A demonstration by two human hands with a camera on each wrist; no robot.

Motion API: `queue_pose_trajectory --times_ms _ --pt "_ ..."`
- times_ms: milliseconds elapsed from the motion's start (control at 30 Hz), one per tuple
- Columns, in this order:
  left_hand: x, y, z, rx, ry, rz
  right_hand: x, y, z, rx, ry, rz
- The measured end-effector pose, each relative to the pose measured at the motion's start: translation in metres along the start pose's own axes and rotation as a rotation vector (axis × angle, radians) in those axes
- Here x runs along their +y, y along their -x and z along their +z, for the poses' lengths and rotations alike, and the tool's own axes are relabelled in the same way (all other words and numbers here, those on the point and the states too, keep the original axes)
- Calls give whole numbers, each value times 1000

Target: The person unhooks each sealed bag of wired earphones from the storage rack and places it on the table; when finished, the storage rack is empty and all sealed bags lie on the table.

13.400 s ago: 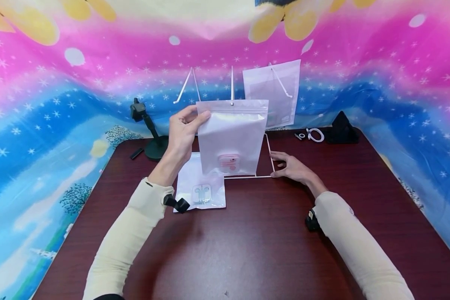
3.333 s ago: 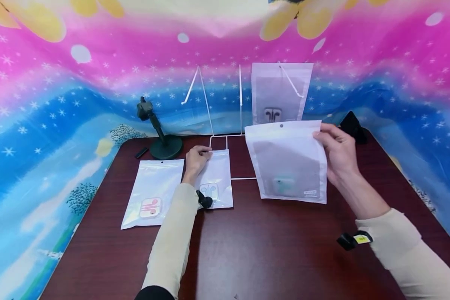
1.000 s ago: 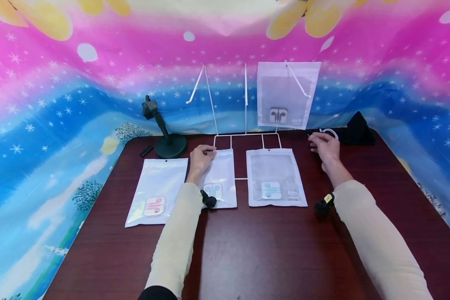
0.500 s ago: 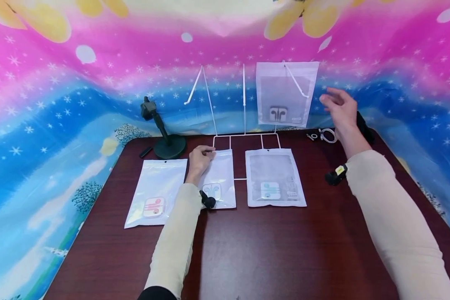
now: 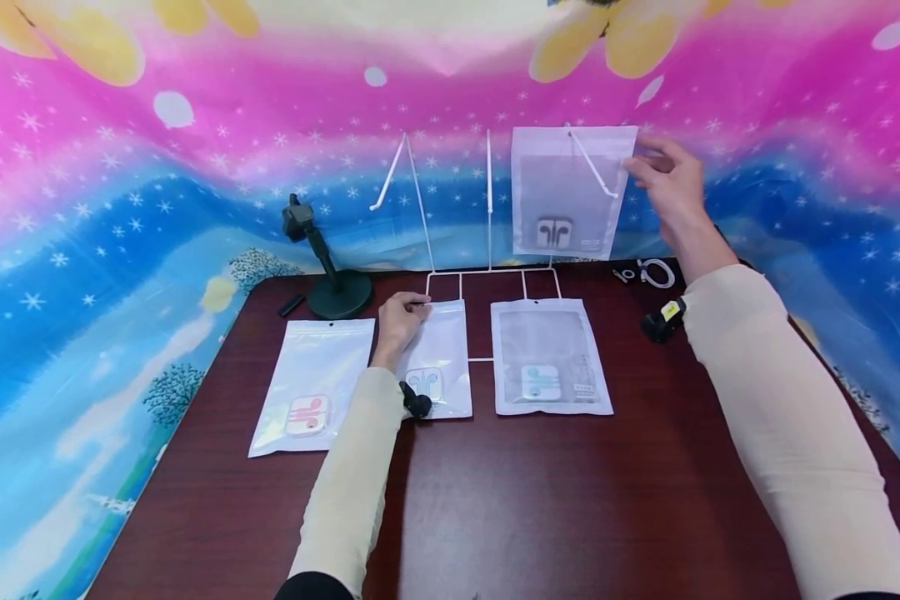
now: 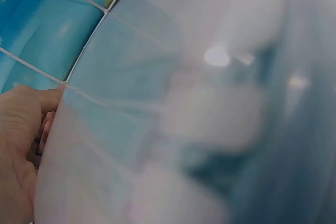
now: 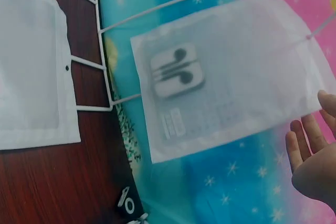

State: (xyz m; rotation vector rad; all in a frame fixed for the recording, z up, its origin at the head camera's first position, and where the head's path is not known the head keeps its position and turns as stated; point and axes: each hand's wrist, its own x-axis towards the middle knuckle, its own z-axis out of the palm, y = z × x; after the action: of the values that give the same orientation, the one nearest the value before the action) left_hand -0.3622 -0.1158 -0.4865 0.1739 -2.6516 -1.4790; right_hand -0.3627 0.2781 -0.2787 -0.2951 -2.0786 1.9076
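My left hand [image 5: 403,323] grips the left base rod of a white wire display rack [image 5: 490,242]. Its fingers are at the upper corner of a white zip bag with blue-lined earphones [image 5: 446,342]. My right hand [image 5: 671,183] pinches the right edge of a white zip bag with dark earphones [image 7: 226,72], which hangs from the rack's right hook. In the right wrist view the thumb [image 7: 326,99] is on the bag's edge. A zip bag with pink earphones [image 5: 330,358] lies at left, and one with mint earphones [image 5: 543,342] lies at right of the rack's base.
A dark stand [image 5: 340,293] is behind the left bag, with a small black stick [image 5: 291,305] beside it. A coiled white cable [image 5: 656,273] lies at the back right. A printed cloth [image 5: 270,108] closes off the table [image 5: 570,508] behind.
The pink-earphone bag, earlier in my left hand, lies at left. My right hand set down the mint-earphone bag, then rose to the hanging bag's edge. My left hand recently stays still.
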Motion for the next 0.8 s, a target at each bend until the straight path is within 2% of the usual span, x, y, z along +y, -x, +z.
queue_pose_trajectory --times_ms 100,233,467,800 --pt "1 0 1 -4 -2 4 -4 2 6 27 31 0" --pt "1 -1 1 -6 -2 7 -5 6 12 49 4 -16" --pt "0 0 1 1 5 6 -5 15 10 30 -19 -53" --pt "1 1 0 3 -3 9 0 35 -6 4 -182 -98"
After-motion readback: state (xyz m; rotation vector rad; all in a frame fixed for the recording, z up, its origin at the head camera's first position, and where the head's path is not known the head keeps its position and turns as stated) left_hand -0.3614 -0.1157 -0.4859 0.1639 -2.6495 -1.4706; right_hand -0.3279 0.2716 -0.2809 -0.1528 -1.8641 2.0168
